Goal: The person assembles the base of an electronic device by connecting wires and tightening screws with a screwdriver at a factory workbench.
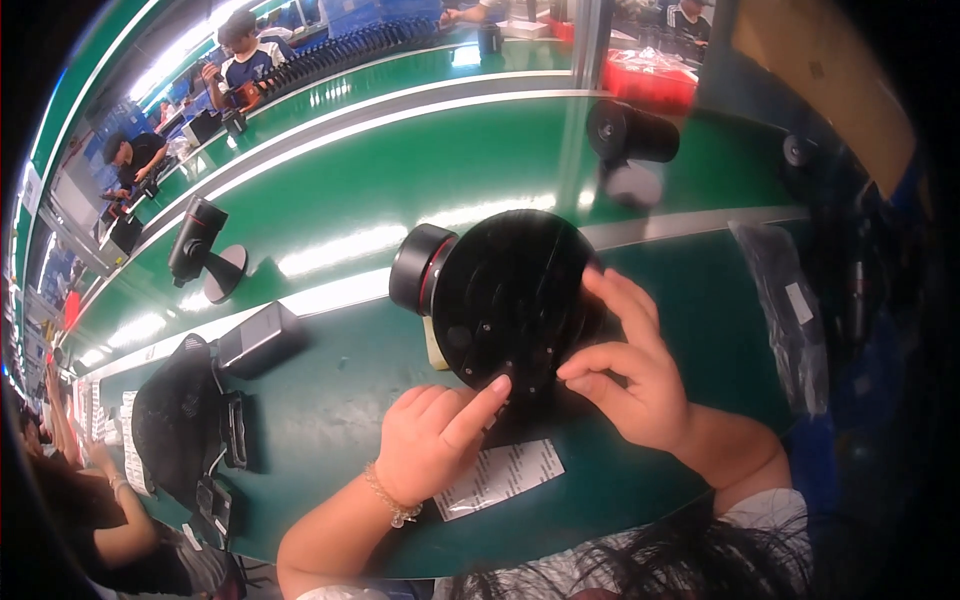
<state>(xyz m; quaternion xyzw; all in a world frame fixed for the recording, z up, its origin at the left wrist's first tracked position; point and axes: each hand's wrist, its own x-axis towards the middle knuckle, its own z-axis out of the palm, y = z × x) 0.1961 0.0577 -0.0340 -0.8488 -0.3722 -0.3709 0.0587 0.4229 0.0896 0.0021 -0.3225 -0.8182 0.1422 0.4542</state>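
Observation:
A black device with a flat round base (515, 290) stands tilted in front of me, its screw-dotted underside facing me. Its cylindrical body (422, 268), marked with a red ring, sticks out on the left behind the base. My left hand (435, 435) pinches the base's lower edge, index finger stretched along it and the other fingers curled. At the base's right side is my right hand (635, 370), fingers apart: the upper fingertips touch the rim, while index finger and thumb curve towards each other near the lower right. I see nothing between them.
A printed white sheet (500, 478) lies below the device. Left are a dark box (262, 338) and a black bag (180, 425); right, a clear plastic bag (785, 310). Similar devices stand on the green conveyor, left (200, 240) and right (635, 135). Other people work farther off.

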